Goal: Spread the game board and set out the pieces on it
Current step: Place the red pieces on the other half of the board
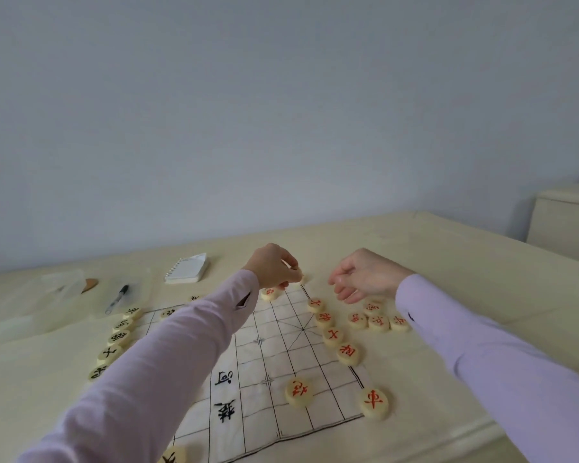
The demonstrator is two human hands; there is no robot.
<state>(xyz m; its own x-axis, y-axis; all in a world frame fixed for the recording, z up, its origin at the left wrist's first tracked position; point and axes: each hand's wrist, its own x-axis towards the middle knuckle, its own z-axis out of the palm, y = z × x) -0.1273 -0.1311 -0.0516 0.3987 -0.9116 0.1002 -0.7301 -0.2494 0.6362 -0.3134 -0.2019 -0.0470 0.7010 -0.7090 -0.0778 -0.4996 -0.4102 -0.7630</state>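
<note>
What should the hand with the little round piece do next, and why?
Probably set it down on the far corner of the board and let go. The left hand pinches a piece just over that corner, where the red row along the edge ends.

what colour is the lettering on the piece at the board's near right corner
Red, on the cream piece; clearest in the head view.

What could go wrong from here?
The left hand pinches a cream round piece at the far corner of the white cloth board. Its pale pink sleeve crosses the board and could drag the cloth or nudge the black-lettered cream discs beside it. The red-lettered cream disc near the cream table's front edge might get knocked off.
</note>
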